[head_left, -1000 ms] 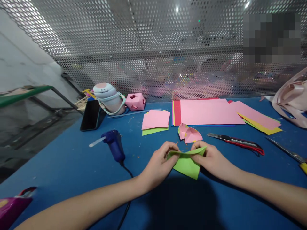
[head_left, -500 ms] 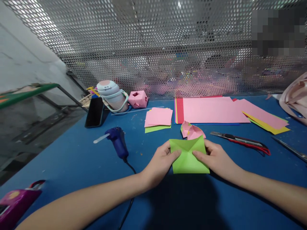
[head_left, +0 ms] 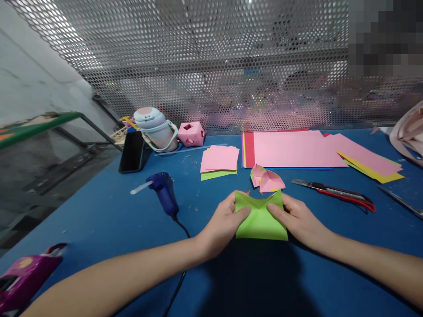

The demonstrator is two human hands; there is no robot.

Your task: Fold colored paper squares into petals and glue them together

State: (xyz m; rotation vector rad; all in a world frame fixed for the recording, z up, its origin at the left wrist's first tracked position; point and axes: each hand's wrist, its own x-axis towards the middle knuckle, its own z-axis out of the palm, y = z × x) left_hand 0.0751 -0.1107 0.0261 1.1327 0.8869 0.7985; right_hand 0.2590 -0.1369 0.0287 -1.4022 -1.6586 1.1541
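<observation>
A square of green paper (head_left: 259,220) lies in front of me on the blue table (head_left: 99,220), its far edge dipping in the middle. My left hand (head_left: 224,222) pinches its left side, thumb on top. My right hand (head_left: 299,220) grips its right side the same way. Just beyond the paper sits a crumpled pink folded piece (head_left: 267,179).
A blue glue gun (head_left: 163,196) with its cord lies to the left. A red-handled utility knife (head_left: 335,193) lies to the right. Stacks of pink and green paper (head_left: 220,160), large pink sheets (head_left: 294,149), a pink paper cube (head_left: 191,133), a phone (head_left: 132,152) and a bottle (head_left: 153,128) stand before the perforated metal screen.
The green paper, held up and bent between both hands a second ago, has been opened out flat; both hands keep hold of its sides and its far edge now dips in the middle.
</observation>
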